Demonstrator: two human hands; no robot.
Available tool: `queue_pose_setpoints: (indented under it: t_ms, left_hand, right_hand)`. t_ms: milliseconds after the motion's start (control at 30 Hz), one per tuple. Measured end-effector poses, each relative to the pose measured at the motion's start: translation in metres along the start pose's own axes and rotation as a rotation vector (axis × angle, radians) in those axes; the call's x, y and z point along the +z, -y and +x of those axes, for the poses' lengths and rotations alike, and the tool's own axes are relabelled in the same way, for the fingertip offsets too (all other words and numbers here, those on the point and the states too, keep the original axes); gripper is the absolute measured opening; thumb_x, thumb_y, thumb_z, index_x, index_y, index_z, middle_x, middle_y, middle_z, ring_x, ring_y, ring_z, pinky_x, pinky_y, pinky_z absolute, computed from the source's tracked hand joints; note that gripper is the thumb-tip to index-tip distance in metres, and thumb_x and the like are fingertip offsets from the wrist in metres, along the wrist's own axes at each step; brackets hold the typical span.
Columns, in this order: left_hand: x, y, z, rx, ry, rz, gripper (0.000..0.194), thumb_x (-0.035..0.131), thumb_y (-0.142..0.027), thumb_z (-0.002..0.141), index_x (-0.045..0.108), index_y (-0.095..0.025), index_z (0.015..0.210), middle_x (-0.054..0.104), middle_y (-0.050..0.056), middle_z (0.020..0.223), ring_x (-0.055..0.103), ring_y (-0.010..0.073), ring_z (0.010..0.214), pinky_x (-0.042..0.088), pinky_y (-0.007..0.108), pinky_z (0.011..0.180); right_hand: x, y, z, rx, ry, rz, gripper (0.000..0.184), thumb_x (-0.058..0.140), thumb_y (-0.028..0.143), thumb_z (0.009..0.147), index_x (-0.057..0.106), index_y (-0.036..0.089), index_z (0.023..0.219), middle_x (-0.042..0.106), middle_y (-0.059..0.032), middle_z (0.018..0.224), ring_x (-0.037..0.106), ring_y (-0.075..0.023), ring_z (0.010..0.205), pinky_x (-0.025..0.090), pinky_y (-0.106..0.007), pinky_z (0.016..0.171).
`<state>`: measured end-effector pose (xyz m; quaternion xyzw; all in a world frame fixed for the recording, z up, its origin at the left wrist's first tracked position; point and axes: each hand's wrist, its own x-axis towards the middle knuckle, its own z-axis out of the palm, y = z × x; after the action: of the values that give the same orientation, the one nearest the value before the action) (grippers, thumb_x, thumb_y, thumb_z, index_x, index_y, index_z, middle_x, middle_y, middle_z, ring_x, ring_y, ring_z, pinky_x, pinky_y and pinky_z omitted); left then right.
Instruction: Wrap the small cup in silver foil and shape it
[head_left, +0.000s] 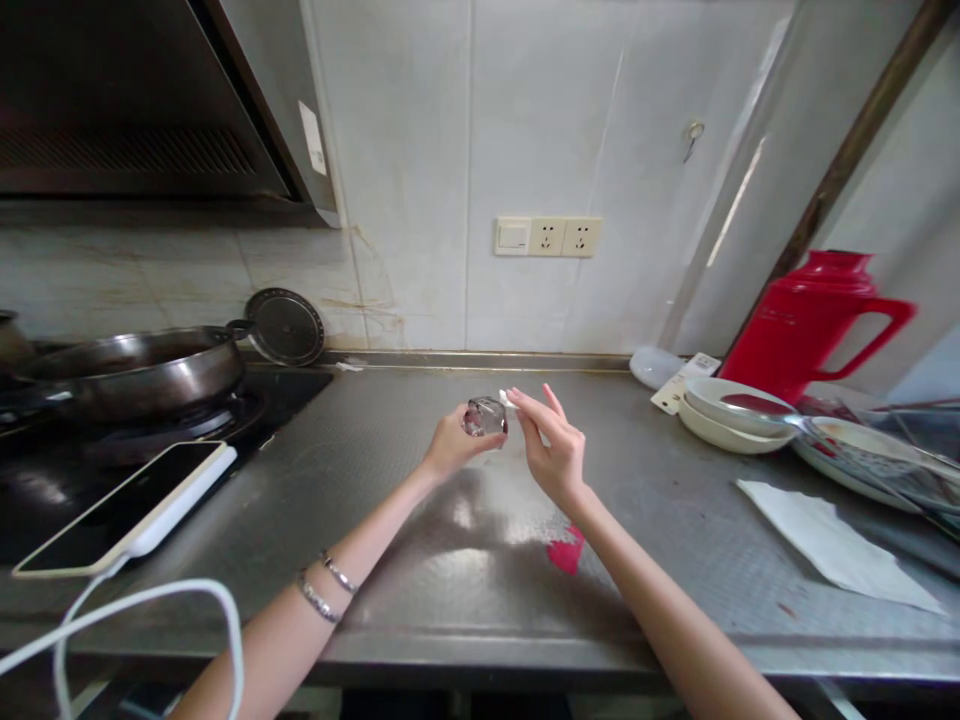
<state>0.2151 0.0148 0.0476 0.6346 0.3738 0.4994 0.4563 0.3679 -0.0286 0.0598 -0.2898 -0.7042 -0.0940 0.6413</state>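
My left hand (450, 445) is closed around a small clear glass (486, 414), held above the steel countertop (420, 560). The thumb lies along the glass's near side. Just right of it, my right hand (553, 448) pinches a small white wad (505, 399) that looks like tissue, though its exact kind is unclear. The wad is close to the glass's right edge; I cannot tell if they touch. Below my right wrist, a pink-red patch (566, 550) lies on the counter.
On the left are a cooktop with a steel pan (142, 370) and a phone (124, 510) with a white cable (150, 592). On the right stand a red thermos jug (806, 325) and stacked bowls (731, 432), with a paper sheet (832, 540) in front.
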Motion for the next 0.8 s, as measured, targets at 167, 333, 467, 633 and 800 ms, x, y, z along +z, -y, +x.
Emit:
queue_pose_setpoints:
  t_ms: [167, 333, 467, 633, 800]
  left_hand:
    - [0.002, -0.003, -0.002, -0.026, 0.072, -0.092, 0.054, 0.081, -0.045, 0.057, 0.063, -0.011, 0.095, 0.066, 0.005, 0.08, 0.059, 0.014, 0.064, 0.044, 0.022, 0.049]
    - [0.002, 0.002, -0.001, -0.032, 0.074, -0.152, 0.048, 0.078, -0.045, 0.063, 0.065, -0.011, 0.095, 0.066, 0.005, 0.079, 0.059, 0.0137, 0.067, 0.043, 0.02, 0.05]
    - [0.001, 0.003, 0.001, -0.051, 0.078, -0.164, 0.048, 0.076, -0.045, 0.064, 0.065, -0.012, 0.097, 0.065, 0.004, 0.078, 0.058, 0.0132, 0.066, 0.042, 0.02, 0.049]
    - [0.003, -0.002, -0.003, -0.051, 0.064, -0.188, 0.047, 0.078, -0.043, 0.059, 0.065, -0.011, 0.092, 0.064, 0.004, 0.076, 0.056, 0.0124, 0.062, 0.043, 0.02, 0.048]
    - [0.006, -0.003, -0.006, -0.03, 0.094, -0.198, 0.046, 0.079, -0.043, 0.057, 0.064, -0.01, 0.087, 0.062, 0.003, 0.073, 0.055, 0.012, 0.06, 0.044, 0.022, 0.048]
  right_hand:
    - [0.007, -0.005, -0.003, 0.092, 0.086, 0.09, 0.033, 0.047, 0.017, 0.093, 0.063, 0.03, 0.119, 0.07, -0.0001, 0.114, 0.066, -0.0201, 0.107, 0.045, -0.047, 0.106]
    - [0.009, 0.001, -0.008, 0.084, 0.131, 0.132, 0.033, 0.048, 0.017, 0.092, 0.063, 0.029, 0.119, 0.069, 0.0001, 0.115, 0.063, -0.0213, 0.112, 0.046, -0.043, 0.106]
    - [0.005, 0.007, -0.009, 0.141, 0.096, 0.136, 0.028, 0.05, 0.019, 0.091, 0.068, 0.029, 0.111, 0.072, 0.0003, 0.106, 0.064, -0.0238, 0.109, 0.053, -0.041, 0.098]
    - [0.001, 0.003, -0.003, 0.311, -0.045, 0.15, 0.02, 0.054, 0.027, 0.09, 0.072, 0.027, 0.099, 0.075, 0.0012, 0.091, 0.067, -0.0263, 0.103, 0.053, -0.045, 0.096]
    - [0.0, -0.002, 0.002, 0.292, -0.013, 0.135, 0.022, 0.052, 0.025, 0.091, 0.071, 0.027, 0.103, 0.074, 0.0031, 0.098, 0.07, -0.0213, 0.096, 0.042, -0.049, 0.108]
